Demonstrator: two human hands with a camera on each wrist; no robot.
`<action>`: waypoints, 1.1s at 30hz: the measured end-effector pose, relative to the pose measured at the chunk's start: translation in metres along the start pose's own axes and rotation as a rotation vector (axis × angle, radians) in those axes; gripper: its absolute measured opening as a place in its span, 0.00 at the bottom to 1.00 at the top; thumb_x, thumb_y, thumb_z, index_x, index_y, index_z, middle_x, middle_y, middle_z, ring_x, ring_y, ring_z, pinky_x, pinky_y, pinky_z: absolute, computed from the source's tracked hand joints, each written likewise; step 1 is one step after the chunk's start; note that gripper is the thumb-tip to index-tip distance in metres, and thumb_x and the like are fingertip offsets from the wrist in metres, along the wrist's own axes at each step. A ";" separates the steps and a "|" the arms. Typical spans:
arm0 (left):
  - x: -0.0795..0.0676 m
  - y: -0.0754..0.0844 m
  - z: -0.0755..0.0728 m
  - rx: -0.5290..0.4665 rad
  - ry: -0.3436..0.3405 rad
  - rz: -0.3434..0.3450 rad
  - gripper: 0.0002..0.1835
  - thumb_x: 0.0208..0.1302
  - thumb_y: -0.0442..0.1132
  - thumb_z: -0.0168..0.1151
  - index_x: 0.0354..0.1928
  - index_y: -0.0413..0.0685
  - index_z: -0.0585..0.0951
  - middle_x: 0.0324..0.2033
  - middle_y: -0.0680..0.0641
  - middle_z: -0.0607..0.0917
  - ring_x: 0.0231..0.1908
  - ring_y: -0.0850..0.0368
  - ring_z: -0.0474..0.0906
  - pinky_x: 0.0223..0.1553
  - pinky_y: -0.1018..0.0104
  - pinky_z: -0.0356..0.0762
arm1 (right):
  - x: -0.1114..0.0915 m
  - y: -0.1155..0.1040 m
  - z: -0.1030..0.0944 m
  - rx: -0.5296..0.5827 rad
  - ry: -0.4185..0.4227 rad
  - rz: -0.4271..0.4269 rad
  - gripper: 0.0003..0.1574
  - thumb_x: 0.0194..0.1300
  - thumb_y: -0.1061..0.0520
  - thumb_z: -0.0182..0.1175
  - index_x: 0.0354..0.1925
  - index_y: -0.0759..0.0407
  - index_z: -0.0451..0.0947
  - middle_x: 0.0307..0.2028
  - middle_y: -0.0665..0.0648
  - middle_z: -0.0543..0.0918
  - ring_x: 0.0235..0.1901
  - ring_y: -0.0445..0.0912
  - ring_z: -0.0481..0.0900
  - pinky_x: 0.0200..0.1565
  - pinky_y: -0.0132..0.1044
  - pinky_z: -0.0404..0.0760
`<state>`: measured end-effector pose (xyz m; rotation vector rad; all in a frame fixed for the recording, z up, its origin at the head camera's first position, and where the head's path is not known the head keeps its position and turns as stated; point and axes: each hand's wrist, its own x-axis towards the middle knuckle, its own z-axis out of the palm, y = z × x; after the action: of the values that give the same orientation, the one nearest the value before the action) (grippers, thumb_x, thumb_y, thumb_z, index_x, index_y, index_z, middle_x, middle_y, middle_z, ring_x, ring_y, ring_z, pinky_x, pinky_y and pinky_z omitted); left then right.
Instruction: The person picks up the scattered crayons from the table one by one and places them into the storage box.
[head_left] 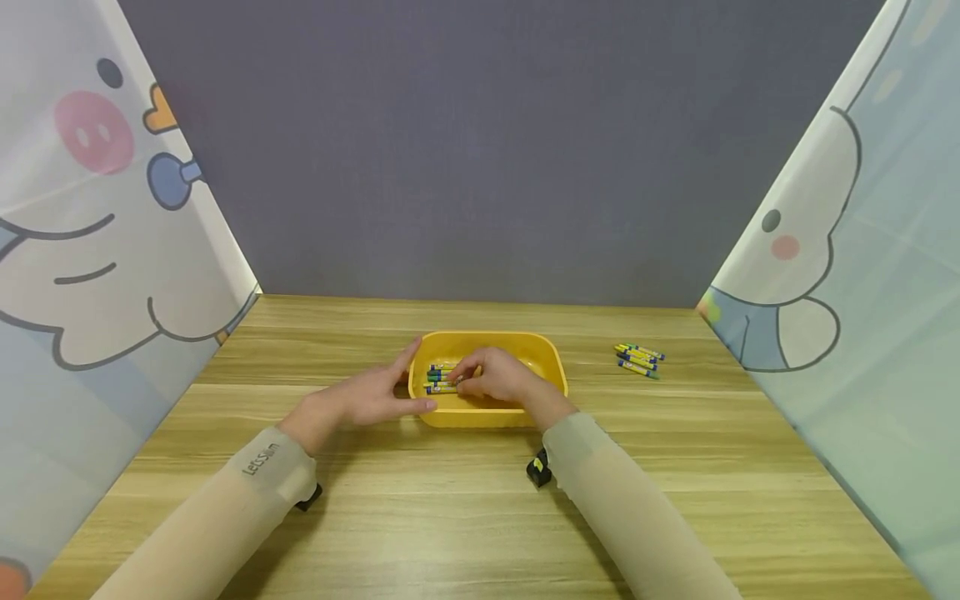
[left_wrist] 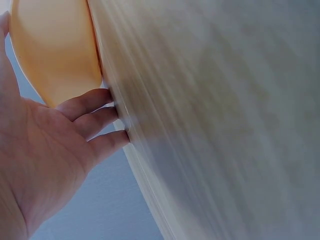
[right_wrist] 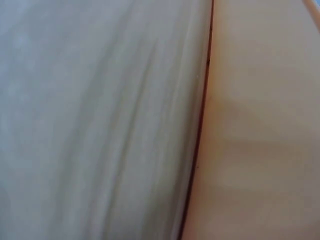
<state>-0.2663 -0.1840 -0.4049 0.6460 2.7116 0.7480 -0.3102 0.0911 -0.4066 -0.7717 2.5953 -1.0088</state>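
Observation:
A yellow plastic box [head_left: 491,419] sits on the table, with several yellow-wrapped crayons [head_left: 441,390] lying side by side in its left end. My left hand [head_left: 367,396] spans that end from outside, thumb along the near side and a finger at the far left corner. The left wrist view shows the other fingers [left_wrist: 95,116] fairly straight, near the box's base and the tabletop. Inside the box, my right hand [head_left: 498,377] has thumb and forefinger bent together at the crayons' right ends, pinching one crayon that is mostly hidden. The right wrist view shows only the box's side [right_wrist: 260,130] and the tabletop.
To the right of the box, several more crayons [head_left: 637,360] lie in a loose group on the wooden table [head_left: 420,517]. A dark panel [head_left: 480,150] stands behind the table. Printed cartoon cloths [head_left: 135,275] hang at both sides.

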 end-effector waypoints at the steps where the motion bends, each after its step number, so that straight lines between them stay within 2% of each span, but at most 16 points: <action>1: 0.000 0.000 0.000 0.002 0.001 0.002 0.67 0.69 0.79 0.62 0.91 0.62 0.32 0.73 0.41 0.82 0.74 0.39 0.77 0.77 0.35 0.69 | -0.001 -0.001 -0.001 0.008 0.007 -0.002 0.11 0.75 0.57 0.72 0.52 0.49 0.94 0.44 0.50 0.92 0.35 0.42 0.77 0.42 0.34 0.78; 4: 0.000 0.001 0.000 0.003 0.000 0.007 0.67 0.69 0.79 0.62 0.91 0.61 0.32 0.73 0.40 0.82 0.73 0.40 0.78 0.77 0.36 0.71 | -0.003 -0.001 -0.005 0.034 0.033 -0.016 0.12 0.76 0.56 0.71 0.55 0.50 0.93 0.45 0.50 0.91 0.33 0.43 0.75 0.40 0.35 0.77; 7: 0.001 0.001 0.001 0.003 -0.002 0.011 0.67 0.69 0.79 0.62 0.91 0.61 0.32 0.73 0.40 0.82 0.73 0.40 0.78 0.77 0.36 0.71 | -0.007 0.000 -0.015 0.032 0.064 -0.054 0.14 0.76 0.56 0.70 0.57 0.53 0.92 0.48 0.51 0.91 0.37 0.44 0.76 0.42 0.35 0.77; 11: 0.001 0.001 0.000 -0.001 -0.007 0.008 0.68 0.68 0.79 0.62 0.91 0.60 0.32 0.73 0.39 0.81 0.74 0.39 0.77 0.78 0.35 0.69 | -0.019 0.002 -0.039 0.028 0.118 -0.077 0.15 0.78 0.56 0.70 0.58 0.55 0.92 0.50 0.53 0.91 0.34 0.43 0.76 0.40 0.35 0.79; 15: 0.001 0.001 -0.001 -0.010 -0.008 0.004 0.68 0.68 0.78 0.63 0.90 0.61 0.31 0.72 0.39 0.82 0.73 0.39 0.77 0.78 0.36 0.69 | -0.038 0.014 -0.069 0.053 0.182 -0.039 0.15 0.79 0.54 0.68 0.59 0.53 0.92 0.50 0.56 0.90 0.29 0.44 0.73 0.34 0.35 0.77; 19: 0.000 0.001 -0.001 -0.011 -0.008 0.007 0.68 0.69 0.77 0.64 0.90 0.60 0.31 0.72 0.38 0.82 0.73 0.39 0.78 0.79 0.36 0.68 | -0.062 0.041 -0.100 0.055 0.235 0.044 0.17 0.81 0.51 0.67 0.62 0.51 0.90 0.55 0.60 0.89 0.36 0.53 0.79 0.38 0.40 0.81; 22: 0.001 0.001 -0.001 -0.004 -0.009 0.009 0.68 0.69 0.77 0.64 0.90 0.58 0.31 0.73 0.38 0.81 0.74 0.38 0.77 0.79 0.36 0.67 | -0.082 0.072 -0.119 0.058 0.263 0.102 0.22 0.82 0.49 0.65 0.66 0.54 0.87 0.60 0.64 0.86 0.40 0.61 0.81 0.39 0.43 0.83; 24: 0.001 0.001 -0.002 -0.005 -0.010 0.008 0.68 0.69 0.77 0.63 0.90 0.58 0.31 0.73 0.38 0.81 0.75 0.38 0.76 0.79 0.36 0.66 | -0.096 0.093 -0.131 0.057 0.284 0.132 0.23 0.83 0.49 0.64 0.68 0.57 0.85 0.63 0.67 0.84 0.40 0.63 0.80 0.38 0.44 0.83; 30: 0.000 0.001 -0.001 -0.004 -0.009 0.007 0.68 0.69 0.78 0.63 0.90 0.60 0.31 0.75 0.38 0.79 0.76 0.39 0.75 0.80 0.36 0.66 | -0.132 0.142 -0.154 -0.047 0.328 0.199 0.24 0.82 0.53 0.64 0.67 0.64 0.84 0.65 0.72 0.83 0.42 0.51 0.83 0.40 0.42 0.84; 33: 0.001 0.001 -0.001 0.001 -0.007 0.007 0.68 0.69 0.78 0.63 0.90 0.61 0.31 0.75 0.38 0.79 0.76 0.39 0.75 0.80 0.37 0.66 | -0.144 0.157 -0.160 -0.110 0.318 0.231 0.23 0.82 0.54 0.64 0.66 0.66 0.84 0.62 0.74 0.85 0.45 0.50 0.83 0.42 0.42 0.83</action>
<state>-0.2666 -0.1831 -0.4038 0.6571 2.7044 0.7450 -0.3163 0.3574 -0.3916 -0.3418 2.9440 -0.9932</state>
